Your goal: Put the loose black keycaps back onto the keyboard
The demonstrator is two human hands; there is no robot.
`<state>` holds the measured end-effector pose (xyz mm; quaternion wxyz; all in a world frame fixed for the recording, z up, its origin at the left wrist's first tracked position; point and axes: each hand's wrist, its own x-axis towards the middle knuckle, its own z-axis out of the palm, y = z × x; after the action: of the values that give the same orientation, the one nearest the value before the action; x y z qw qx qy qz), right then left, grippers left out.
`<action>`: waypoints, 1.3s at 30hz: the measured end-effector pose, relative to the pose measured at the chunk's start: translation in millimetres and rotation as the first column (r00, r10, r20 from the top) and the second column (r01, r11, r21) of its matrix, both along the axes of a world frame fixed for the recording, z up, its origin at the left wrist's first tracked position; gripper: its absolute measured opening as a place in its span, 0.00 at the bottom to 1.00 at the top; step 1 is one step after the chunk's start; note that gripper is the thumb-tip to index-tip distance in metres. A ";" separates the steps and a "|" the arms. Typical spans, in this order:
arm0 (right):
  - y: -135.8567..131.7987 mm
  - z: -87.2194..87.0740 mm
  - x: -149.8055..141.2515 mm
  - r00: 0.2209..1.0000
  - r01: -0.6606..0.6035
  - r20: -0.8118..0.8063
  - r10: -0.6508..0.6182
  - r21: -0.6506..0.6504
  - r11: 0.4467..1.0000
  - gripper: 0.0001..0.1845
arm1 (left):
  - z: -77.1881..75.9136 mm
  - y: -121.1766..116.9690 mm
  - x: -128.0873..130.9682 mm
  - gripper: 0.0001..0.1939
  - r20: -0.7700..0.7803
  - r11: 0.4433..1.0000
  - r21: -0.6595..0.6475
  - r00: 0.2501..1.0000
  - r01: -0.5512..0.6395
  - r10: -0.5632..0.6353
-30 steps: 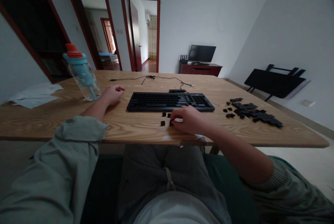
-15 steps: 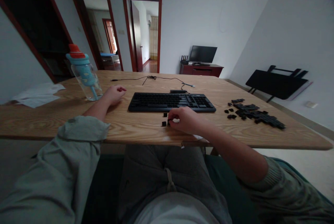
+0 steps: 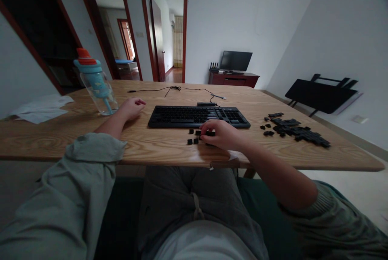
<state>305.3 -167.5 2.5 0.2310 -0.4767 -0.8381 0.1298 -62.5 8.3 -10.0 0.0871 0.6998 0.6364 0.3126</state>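
My right hand is bent over the tabletop at the keyboard's front edge, thumb and index finger pinched at a small black keycap. Several loose keycaps sit in short rows just left of those fingertips; others are partly hidden under the hand. Behind them lies the black keyboard, its right front edge partly covered by my fingers. My left hand rests on the table left of the keyboard, fingers loosely curved and apart from the thumb, holding nothing.
A clear bottle with a blue and orange lid stands by my left forearm, with white paper beyond it. A heap of black keycaps lies at the right. A thin black cable runs behind the keyboard. The wooden table's front edge is close.
My right hand has shifted slightly right and away from me, leaving a keycap beside the front one. More keycaps now show by its fingers. My left hand stays in place.
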 end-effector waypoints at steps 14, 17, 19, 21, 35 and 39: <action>1.0 -12.7 5.9 0.991 -0.030 0.132 0.014 0.117 0.993 0.07 | 3.4 -3.1 4.1 0.15 0.013 1.000 -0.012 1.000 -0.022 0.022; -1.1 -11.2 7.1 0.988 -0.029 0.152 0.010 0.121 0.992 0.07 | 3.8 -3.5 4.0 0.15 0.007 1.000 -0.017 1.000 -0.024 0.024; -2.8 -7.5 8.2 0.991 -0.021 0.135 0.003 0.128 0.992 0.08 | 3.5 -3.2 3.5 0.15 -0.001 1.000 -0.013 1.000 -0.023 0.023; -4.1 -2.3 9.4 0.995 -0.014 0.096 0.000 0.139 0.990 0.09 | 3.2 -2.7 3.1 0.16 -0.005 1.000 -0.015 1.000 -0.022 0.022; -0.4 -1.3 -18.3 0.959 -0.072 0.282 0.022 0.167 0.983 0.12 | 2.8 -3.2 3.1 0.16 0.013 1.000 -0.013 1.000 -0.026 0.026; 0.7 -2.7 -16.3 0.952 -0.076 0.306 0.023 0.162 0.984 0.11 | 2.8 -2.8 3.1 0.15 0.017 0.999 -0.025 0.999 -0.035 0.035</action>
<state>289.1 -166.9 -0.2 0.1369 -0.4481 -0.8834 -0.0117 -59.4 5.5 -7.2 0.0957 0.6846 0.6516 0.3125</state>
